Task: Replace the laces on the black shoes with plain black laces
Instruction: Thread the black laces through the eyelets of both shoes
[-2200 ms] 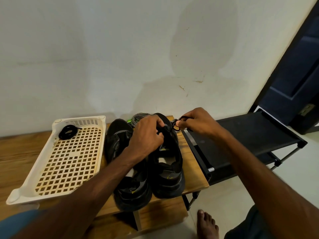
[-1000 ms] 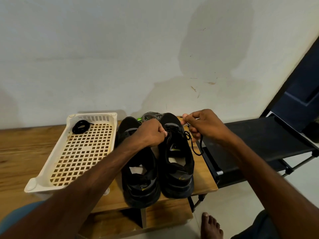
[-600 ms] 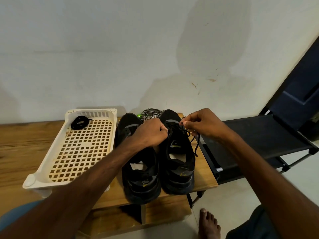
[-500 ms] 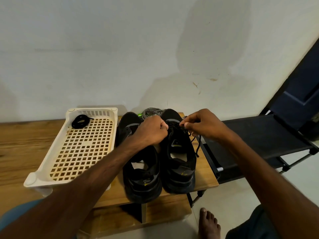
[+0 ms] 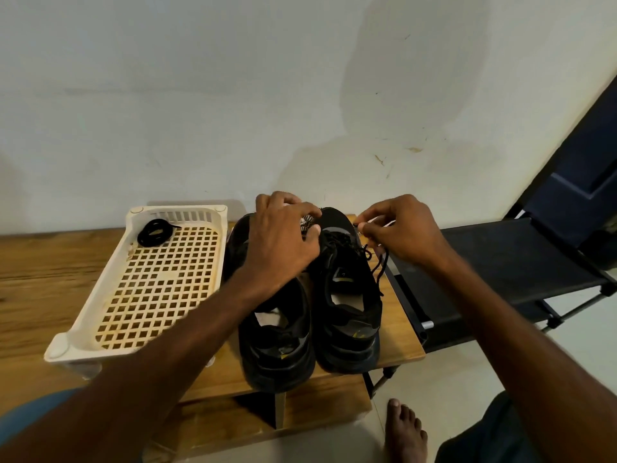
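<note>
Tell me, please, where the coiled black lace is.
In the head view the coiled black lace lies in the far-left corner of the white basket, left of the black shoes.

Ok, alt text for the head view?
The right hand pinches a black lace on the right-side shoe; the left hand grips a patterned lace by the toes. Both black shoes stand on a wooden table beside a cream basket holding a coiled black lace.

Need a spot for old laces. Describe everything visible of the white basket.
The basket is cream plastic, rectangular, with a grid floor and slatted far wall. It sits upright on the wooden table, left of the shoes. A coiled black lace lies in its far-left corner. Nothing else lies in it.
</note>
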Tool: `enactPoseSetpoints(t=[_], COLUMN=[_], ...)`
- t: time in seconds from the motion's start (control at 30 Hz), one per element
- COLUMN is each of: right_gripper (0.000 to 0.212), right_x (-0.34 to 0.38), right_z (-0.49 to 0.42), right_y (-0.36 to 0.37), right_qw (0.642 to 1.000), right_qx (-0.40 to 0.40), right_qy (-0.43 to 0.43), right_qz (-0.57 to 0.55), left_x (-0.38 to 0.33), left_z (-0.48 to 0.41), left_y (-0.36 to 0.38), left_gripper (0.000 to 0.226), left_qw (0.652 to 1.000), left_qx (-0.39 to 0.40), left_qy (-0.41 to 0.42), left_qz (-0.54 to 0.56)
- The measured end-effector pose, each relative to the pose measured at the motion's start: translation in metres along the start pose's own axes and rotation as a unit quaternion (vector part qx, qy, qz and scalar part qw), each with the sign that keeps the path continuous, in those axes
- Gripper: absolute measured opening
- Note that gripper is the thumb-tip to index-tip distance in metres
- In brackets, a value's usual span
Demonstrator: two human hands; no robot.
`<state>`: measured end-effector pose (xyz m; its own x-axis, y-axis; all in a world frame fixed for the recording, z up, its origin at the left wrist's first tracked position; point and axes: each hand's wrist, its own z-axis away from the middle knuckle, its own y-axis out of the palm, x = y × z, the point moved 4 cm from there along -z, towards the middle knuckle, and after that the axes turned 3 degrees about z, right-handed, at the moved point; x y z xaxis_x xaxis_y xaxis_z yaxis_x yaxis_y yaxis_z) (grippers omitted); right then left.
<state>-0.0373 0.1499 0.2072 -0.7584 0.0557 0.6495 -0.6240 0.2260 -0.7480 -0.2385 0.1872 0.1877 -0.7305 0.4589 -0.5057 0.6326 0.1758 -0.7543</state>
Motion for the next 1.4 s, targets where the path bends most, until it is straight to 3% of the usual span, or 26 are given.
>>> enactPoseSetpoints(t=[0.13, 0.23, 0.43, 0.8, 1.07, 1.4], right_gripper=[0.013, 0.012, 0.004, 0.007, 0.008, 0.006], right_x=[0.002, 0.001, 0.004, 0.013, 0.014, 0.011], right_z=[-0.002, 0.0, 0.004, 0.002, 0.005, 0.01], right_y=[-0.003, -0.003, 0.003, 0.032, 0.037, 0.041], right_qw=[1.0, 1.0, 0.999, 0.994, 0.996, 0.998], right_qx=[-0.018, -0.009, 0.035, 0.058, 0.053, 0.05], right_qy=[-0.01, 0.003, -0.001, -0.01, 0.004, 0.01], right_qz=[0.002, -0.027, -0.012, 0.088, 0.079, 0.037], left_x=[-0.02, -0.024, -0.022, -0.018, -0.013, -0.015], left_z=[0.021, 0.027, 0.027, 0.026, 0.025, 0.026], left_y=[0.008, 0.02, 0.018, 0.019, 0.014, 0.014], left_gripper=[0.03, 0.033, 0.02, 0.025, 0.019, 0.02], left_qw=[0.998, 0.995, 0.996, 0.99, 0.983, 0.988], left_qx=[0.045, 0.083, 0.048, 0.033, 0.019, 0.026], left_qy=[-0.013, -0.048, -0.076, -0.123, -0.136, -0.114], left_qz=[0.053, -0.017, 0.018, 0.061, 0.118, 0.105])
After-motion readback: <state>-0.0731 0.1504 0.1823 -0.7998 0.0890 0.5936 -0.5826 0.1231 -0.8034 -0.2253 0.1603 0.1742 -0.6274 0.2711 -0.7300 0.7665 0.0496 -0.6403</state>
